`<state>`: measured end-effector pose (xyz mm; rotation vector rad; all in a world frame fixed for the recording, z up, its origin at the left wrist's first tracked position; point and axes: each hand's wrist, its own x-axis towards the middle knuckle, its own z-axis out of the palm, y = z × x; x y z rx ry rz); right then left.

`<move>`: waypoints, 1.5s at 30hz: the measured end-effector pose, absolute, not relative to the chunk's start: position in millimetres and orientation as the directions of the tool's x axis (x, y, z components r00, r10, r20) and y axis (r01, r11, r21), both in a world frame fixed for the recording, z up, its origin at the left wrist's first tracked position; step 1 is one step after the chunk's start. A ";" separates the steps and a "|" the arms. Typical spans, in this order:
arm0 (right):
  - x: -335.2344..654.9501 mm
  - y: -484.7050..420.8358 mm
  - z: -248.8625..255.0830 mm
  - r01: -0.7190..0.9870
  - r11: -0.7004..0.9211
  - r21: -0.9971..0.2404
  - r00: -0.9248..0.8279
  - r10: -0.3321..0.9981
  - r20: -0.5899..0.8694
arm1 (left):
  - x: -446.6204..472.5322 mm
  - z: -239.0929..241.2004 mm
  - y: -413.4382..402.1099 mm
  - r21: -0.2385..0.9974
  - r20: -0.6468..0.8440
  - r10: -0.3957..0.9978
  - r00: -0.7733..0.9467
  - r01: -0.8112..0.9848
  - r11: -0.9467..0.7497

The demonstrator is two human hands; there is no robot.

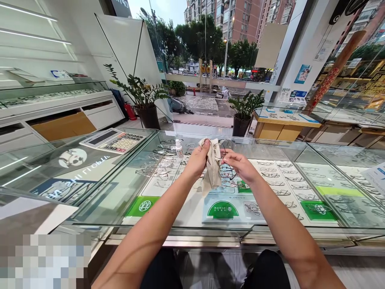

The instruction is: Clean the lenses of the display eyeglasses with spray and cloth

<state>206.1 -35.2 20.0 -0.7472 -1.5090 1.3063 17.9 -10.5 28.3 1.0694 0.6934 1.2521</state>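
1. The beige cloth (213,162) is held above the glass surface (186,216), its long axis running roughly up and down the view, loose end hanging toward the person.
2. The left hand (198,158) grips it, thumb pointing away; the right hand (242,166) pinches thin glasses (224,150) at its right edge.
3. Cloth and fingers cover part of the glasses; which way they face cannot be told.
4. The cloth looks soft and creased, with a stitched-looking edge; the glasses' visible rim is dark.
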 end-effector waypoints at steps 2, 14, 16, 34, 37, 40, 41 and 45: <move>206.0 -34.6 18.7 -0.120 0.210 -0.970 -0.345 0.908 0.239 | 16.0 27.4 -9.1 0.921 0.131 0.963 0.236 -0.389 -0.030; 205.0 -30.2 15.1 -0.220 0.077 -0.972 -0.304 0.942 0.143 | 8.5 32.8 -15.3 0.937 0.181 0.878 0.444 -0.350 -0.015; 204.8 -30.3 16.4 -0.262 0.042 -0.964 -0.276 0.954 0.117 | 8.0 36.5 -16.8 0.920 0.189 0.860 0.473 -0.391 0.013; 202.4 -28.7 15.8 -0.356 0.147 -0.923 -0.071 0.980 0.183 | 11.6 38.0 -6.9 0.747 0.295 0.948 0.122 -0.648 -0.149; 201.3 -27.6 12.3 -0.337 0.157 -0.928 -0.077 0.978 0.194 | 11.2 36.9 -8.3 0.749 0.288 0.954 0.080 -0.640 -0.172; 198.2 -27.4 9.6 -0.320 0.156 -0.934 -0.094 0.976 0.195 | 12.5 35.9 -11.4 0.791 0.277 0.954 0.115 -0.591 -0.159; 197.2 -27.7 9.3 -0.316 0.156 -0.936 -0.103 0.975 0.198 | 13.2 35.4 -11.9 0.803 0.279 0.951 0.133 -0.575 -0.155; 195.9 -30.3 11.8 -0.296 0.181 -0.938 -0.121 0.967 0.225 | 13.8 33.1 -8.2 0.804 0.293 0.950 0.112 -0.566 -0.181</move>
